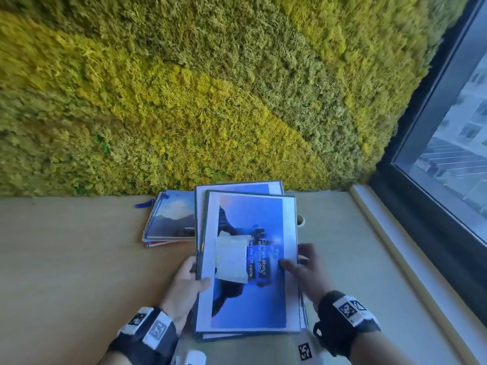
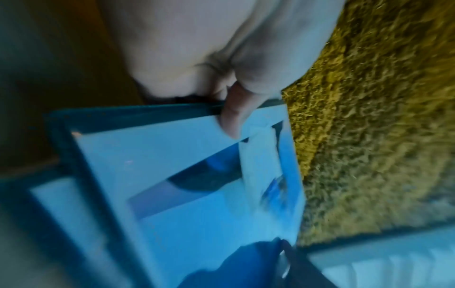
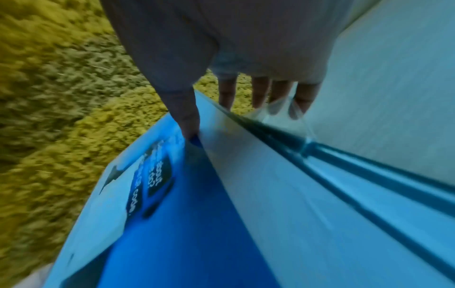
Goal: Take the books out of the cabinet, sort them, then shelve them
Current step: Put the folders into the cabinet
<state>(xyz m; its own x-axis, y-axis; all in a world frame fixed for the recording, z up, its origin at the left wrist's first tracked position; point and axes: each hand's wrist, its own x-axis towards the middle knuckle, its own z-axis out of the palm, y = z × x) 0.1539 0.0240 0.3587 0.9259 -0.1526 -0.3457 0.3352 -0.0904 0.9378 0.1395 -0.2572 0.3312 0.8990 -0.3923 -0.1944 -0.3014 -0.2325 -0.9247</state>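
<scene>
A thin blue book (image 1: 250,262) with a clear cover and a white paper patch is held just above the wooden top. My left hand (image 1: 196,272) grips its left edge, thumb (image 2: 234,117) on the cover and fingers underneath. My right hand (image 1: 293,256) holds the right edge, with the thumb (image 3: 187,118) pressed on the cover and the fingers reaching past the edge. A second, similar blue book (image 1: 237,187) lies directly under it, sticking out at the far end. Spiral notebooks (image 1: 174,219) are stacked to the left, against the wall.
The light wooden top (image 1: 79,259) runs left and right, backed by a green moss wall (image 1: 210,88). A dark-framed window (image 1: 453,154) closes off the right side. A small round hole (image 1: 300,220) sits in the top beside the books.
</scene>
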